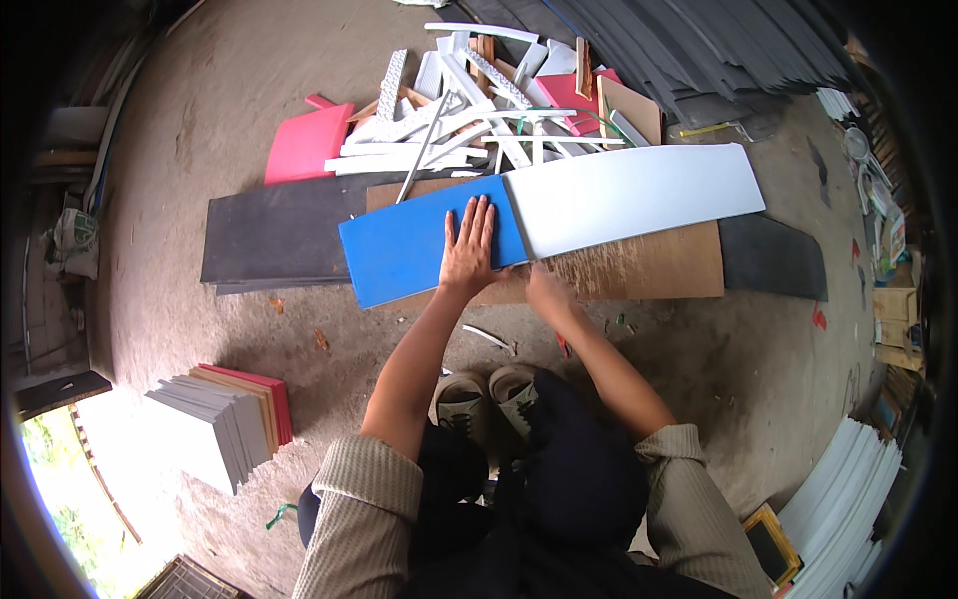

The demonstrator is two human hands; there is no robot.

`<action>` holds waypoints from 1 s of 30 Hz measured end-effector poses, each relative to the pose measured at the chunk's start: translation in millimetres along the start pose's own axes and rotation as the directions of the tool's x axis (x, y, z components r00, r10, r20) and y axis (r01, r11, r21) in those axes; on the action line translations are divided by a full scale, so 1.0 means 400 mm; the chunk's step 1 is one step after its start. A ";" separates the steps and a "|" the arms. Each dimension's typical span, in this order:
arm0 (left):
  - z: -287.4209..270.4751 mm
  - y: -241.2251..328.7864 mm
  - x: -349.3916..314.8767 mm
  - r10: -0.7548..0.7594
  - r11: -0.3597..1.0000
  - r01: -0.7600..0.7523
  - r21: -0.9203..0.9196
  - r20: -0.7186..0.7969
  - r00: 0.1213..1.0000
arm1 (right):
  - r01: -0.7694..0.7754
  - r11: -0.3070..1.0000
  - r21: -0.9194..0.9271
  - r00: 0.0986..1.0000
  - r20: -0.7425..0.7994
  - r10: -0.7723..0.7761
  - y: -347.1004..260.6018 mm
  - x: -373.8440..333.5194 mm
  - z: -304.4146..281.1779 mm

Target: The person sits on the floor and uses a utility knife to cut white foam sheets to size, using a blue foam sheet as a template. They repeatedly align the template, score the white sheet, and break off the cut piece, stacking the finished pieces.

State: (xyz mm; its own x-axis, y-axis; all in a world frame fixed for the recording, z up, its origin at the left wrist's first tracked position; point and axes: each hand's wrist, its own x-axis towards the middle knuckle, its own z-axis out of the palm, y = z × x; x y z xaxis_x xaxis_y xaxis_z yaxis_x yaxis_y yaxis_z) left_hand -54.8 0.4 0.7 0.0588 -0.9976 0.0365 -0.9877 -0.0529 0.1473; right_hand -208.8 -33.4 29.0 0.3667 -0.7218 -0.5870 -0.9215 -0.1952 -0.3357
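Note:
A flat blue panel (389, 255) lies across a long white sheet (639, 195), overlapping its left part. My left hand (469, 250) rests flat on the blue panel with its fingers stretched out, pressing on its right half. My right hand (552, 298), a little blurred, is closed at the near edge of the white sheet, beside the blue panel's lower right corner. Whatever it grips is hidden or too small to make out. Under both pieces lies a worn, scratched brown board (649, 270).
Black sheets (269, 235) lie under the brown board. Beyond is a heap of white, red and brown offcuts (489, 110). A stack of cut panels (235, 419) stands on the floor at left. White sheets (843, 499) are stacked at lower right. My shoes (464, 394) are close to the board.

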 end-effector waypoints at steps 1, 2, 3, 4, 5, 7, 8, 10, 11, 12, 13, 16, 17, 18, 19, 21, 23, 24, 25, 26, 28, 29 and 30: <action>0.001 0.011 0.009 0.006 1.000 -0.006 -0.006 0.003 1.000 | -0.030 1.000 0.000 1.000 0.002 0.030 0.017 -0.009 0.003; 0.001 0.015 0.010 0.007 1.000 -0.007 -0.005 0.010 1.000 | -0.012 1.000 0.027 1.000 0.015 0.012 0.033 -0.012 0.017; 0.001 0.018 0.011 0.007 1.000 -0.006 -0.004 0.017 1.000 | 0.003 1.000 -0.006 1.000 0.001 -0.003 0.047 -0.014 0.030; 0.001 0.014 0.010 0.011 1.000 -0.011 0.007 0.016 1.000 | 0.023 0.999 -0.041 1.000 -0.009 -0.024 0.048 -0.019 0.038; 0.001 0.011 0.009 0.016 1.000 -0.016 0.018 0.016 1.000 | 0.044 0.996 -0.076 0.999 -0.018 -0.045 0.047 -0.025 0.044; -0.002 0.011 0.026 -0.011 0.999 0.010 -0.045 -0.028 1.000 | 0.120 0.979 -0.167 0.993 0.008 -0.120 0.093 -0.024 0.027; -0.001 0.020 0.017 -0.052 0.993 0.045 -0.114 -0.058 0.997 | 0.167 0.963 -0.210 0.986 0.026 -0.166 0.095 -0.017 0.008; -0.003 0.036 0.018 -0.177 0.973 0.166 -0.161 -0.055 0.983 | 0.151 0.984 -0.099 0.978 -0.130 -0.163 0.067 -0.009 -0.043; -0.010 0.059 0.024 -0.252 0.958 0.246 -0.146 -0.023 0.967 | 0.138 0.989 -0.042 0.969 -0.200 -0.144 0.051 -0.019 -0.070; -0.017 0.073 0.031 -0.301 0.945 0.297 -0.138 -0.007 0.954 | 0.120 0.993 -0.021 0.952 -0.281 -0.121 0.025 0.004 -0.092; -0.027 0.102 0.043 -0.303 0.943 0.302 -0.136 0.018 0.953 | 0.115 0.993 -0.003 0.923 -0.369 -0.108 0.028 0.036 -0.110; -0.011 0.085 0.042 -0.223 0.973 0.222 -0.064 0.001 0.975 | 0.112 0.993 0.030 0.902 -0.422 -0.089 0.037 0.144 -0.105; -0.019 0.045 0.026 -0.201 0.980 0.201 0.000 0.042 0.979 | 0.117 0.992 0.045 0.910 -0.406 -0.089 0.020 0.156 -0.097; -0.029 -0.001 0.005 -0.173 0.983 0.162 0.087 0.145 0.974 | 0.118 0.991 0.059 0.917 -0.390 -0.086 0.009 0.164 -0.089; -0.056 -0.039 -0.010 -0.147 0.987 0.125 0.101 0.249 0.957 | 0.128 0.989 0.070 0.904 -0.419 -0.087 0.021 0.172 -0.075; -0.073 -0.153 -0.069 -0.151 0.970 0.097 0.223 0.237 0.960 | 0.177 0.979 0.096 0.870 -0.481 -0.110 0.021 0.187 -0.047; -0.101 -0.248 -0.117 -0.148 0.980 0.125 0.156 0.145 0.978 | 0.164 0.982 0.093 0.888 -0.448 -0.105 0.017 0.179 -0.050; -0.123 -0.279 -0.123 -0.210 0.970 0.181 0.164 0.181 0.961 | 0.151 0.985 0.087 0.896 -0.433 -0.100 0.020 0.173 -0.058; -0.124 -0.330 -0.139 -0.197 0.962 0.181 0.206 0.064 0.978 | 0.149 0.986 0.072 0.899 -0.425 -0.105 0.012 0.170 -0.064; -0.125 -0.366 -0.143 -0.248 0.966 0.251 0.067 -0.052 0.967 | 0.138 0.989 0.052 0.903 -0.418 -0.104 0.014 0.167 -0.068; -0.119 -0.425 -0.142 -0.260 0.962 0.270 0.033 -0.187 0.947 | 0.140 0.990 0.029 0.902 -0.415 -0.116 0.017 0.169 -0.069; -0.121 -0.440 -0.131 -0.250 0.965 0.261 0.018 -0.231 0.940 | 0.145 0.989 0.024 0.898 -0.423 -0.121 0.022 0.170 -0.068; -0.107 -0.458 -0.119 -0.302 0.951 0.308 -0.006 -0.214 0.929 | 0.150 0.988 0.020 0.894 -0.430 -0.127 0.026 0.170 -0.068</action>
State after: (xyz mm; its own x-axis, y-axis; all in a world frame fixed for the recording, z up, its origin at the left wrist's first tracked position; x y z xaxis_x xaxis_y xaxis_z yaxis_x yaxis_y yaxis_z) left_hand 129.6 59.3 14.3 0.3844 -0.9011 0.2008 -0.9205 -0.3575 0.1578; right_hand -197.0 -102.7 5.5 0.3896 -0.9060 -0.1651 -0.8534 -0.2878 -0.4347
